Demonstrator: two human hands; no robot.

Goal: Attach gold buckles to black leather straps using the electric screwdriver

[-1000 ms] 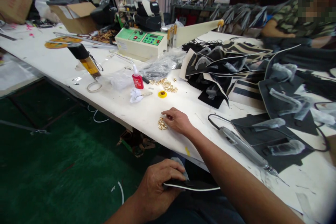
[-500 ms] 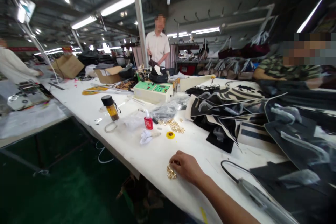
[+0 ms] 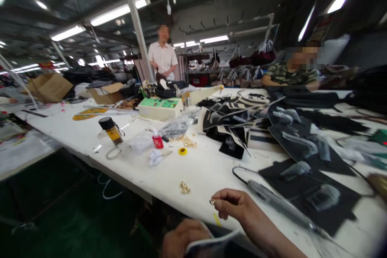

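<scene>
My right hand pinches a small gold metal fitting between thumb and fingertips, just above the table's front edge. Low in the picture, my left hand is curled round a dark piece with a pale edge, much of it cut off by the frame. A small pile of gold fittings lies on the white table, left of my right hand. More loose gold fittings are scattered farther back, near a yellow ring-shaped piece and a small red bottle.
On the right, a grey corded tool lies beside black panels with clear plastic on them. A jar with a black lid stands left, a green-topped control box behind. Two people work across the table.
My right hand has left the gold pile and come nearer with one fitting in its fingers. My left hand has come into view with the dark piece. The view has swung right.
</scene>
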